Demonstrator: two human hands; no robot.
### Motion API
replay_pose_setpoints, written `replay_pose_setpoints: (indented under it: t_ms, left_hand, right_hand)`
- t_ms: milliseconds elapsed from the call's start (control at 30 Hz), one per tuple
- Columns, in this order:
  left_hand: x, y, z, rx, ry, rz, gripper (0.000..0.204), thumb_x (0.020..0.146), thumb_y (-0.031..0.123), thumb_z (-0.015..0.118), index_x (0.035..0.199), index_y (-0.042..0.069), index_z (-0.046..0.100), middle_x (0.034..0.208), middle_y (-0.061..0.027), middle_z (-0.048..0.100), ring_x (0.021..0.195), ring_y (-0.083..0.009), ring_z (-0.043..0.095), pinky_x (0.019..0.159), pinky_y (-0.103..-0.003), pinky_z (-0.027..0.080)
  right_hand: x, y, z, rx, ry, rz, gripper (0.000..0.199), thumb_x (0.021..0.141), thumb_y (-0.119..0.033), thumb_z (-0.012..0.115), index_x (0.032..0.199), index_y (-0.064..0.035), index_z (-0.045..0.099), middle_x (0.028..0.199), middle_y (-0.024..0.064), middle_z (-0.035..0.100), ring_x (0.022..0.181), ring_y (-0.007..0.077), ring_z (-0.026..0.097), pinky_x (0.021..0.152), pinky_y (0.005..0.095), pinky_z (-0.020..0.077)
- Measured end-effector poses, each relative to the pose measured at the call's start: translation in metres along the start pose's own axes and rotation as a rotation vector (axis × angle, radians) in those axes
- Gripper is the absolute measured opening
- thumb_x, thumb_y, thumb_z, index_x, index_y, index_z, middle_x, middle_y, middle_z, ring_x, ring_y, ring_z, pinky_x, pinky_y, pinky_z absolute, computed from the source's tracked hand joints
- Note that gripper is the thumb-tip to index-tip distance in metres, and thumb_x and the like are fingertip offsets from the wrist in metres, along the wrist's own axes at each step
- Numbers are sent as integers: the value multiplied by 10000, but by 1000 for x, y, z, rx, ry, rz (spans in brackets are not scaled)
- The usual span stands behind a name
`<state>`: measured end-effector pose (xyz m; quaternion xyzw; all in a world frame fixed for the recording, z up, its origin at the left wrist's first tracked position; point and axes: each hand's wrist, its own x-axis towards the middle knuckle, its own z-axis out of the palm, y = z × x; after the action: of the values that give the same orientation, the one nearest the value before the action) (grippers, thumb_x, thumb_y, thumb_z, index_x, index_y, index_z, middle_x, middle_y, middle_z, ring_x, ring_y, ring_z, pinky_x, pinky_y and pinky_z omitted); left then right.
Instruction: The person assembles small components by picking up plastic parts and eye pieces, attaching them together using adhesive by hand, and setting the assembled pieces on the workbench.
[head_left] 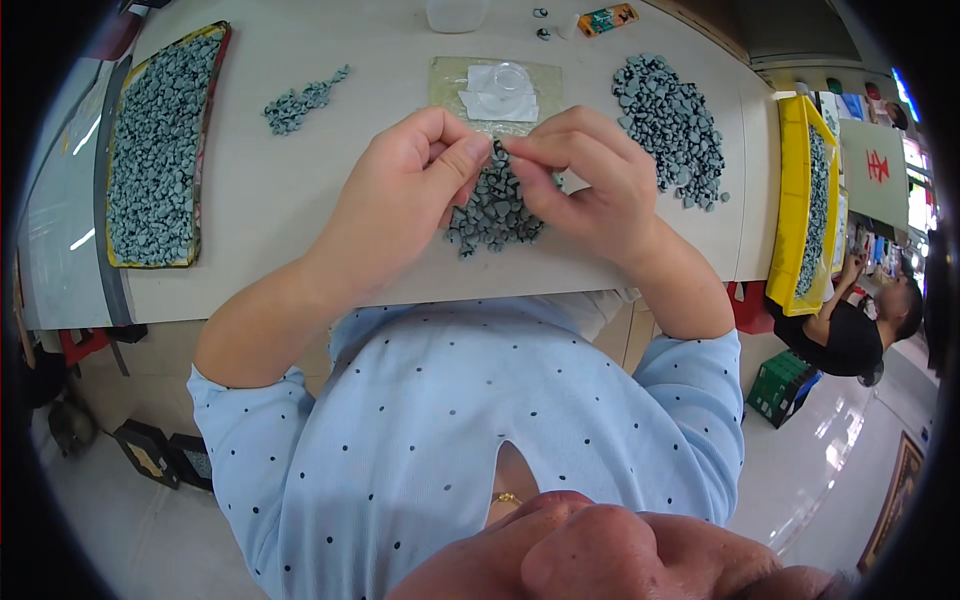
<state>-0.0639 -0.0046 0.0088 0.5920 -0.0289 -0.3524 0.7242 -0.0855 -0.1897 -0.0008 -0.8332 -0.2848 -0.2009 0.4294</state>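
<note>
Head view showed your left hand (412, 168) with thumb and index finger drawn close together and your right hand (598, 182) curled with its index fingertip just beside them, but whether either pinch was fully closed, or had hold of a stone, could not be told at that size. Your fingertips met over the near pile of grey-green stone chips (494, 212), which lay on the white tabletop (385, 275) just in front of you, below the pale green mat (548, 85) and left of a larger stone pile (672, 130).
</note>
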Motion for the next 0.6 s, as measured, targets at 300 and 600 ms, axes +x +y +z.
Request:
replay_pose_setpoints:
  t_ms: [300, 600]
  left_hand:
    - [-1, 5, 1, 153, -31, -43, 270, 927, 307, 506, 827, 58, 537, 635, 40, 461, 566, -29, 376, 499, -181, 305]
    - [1, 2, 10, 136, 101, -21, 269, 951, 275, 446, 855, 39, 532, 639, 41, 432, 556, -18, 337, 474, -173, 275]
  right_hand:
    - [-2, 0, -21, 748, 25, 475, 193, 870, -118, 538, 715, -19, 595, 694, 36, 573, 570, 141, 492, 595, 286, 432]
    - [12, -39, -51, 1322, -196, -241, 501, 937, -315, 421, 517, -47, 471, 517, 38, 425, 506, 131, 420, 752, 389, 432]
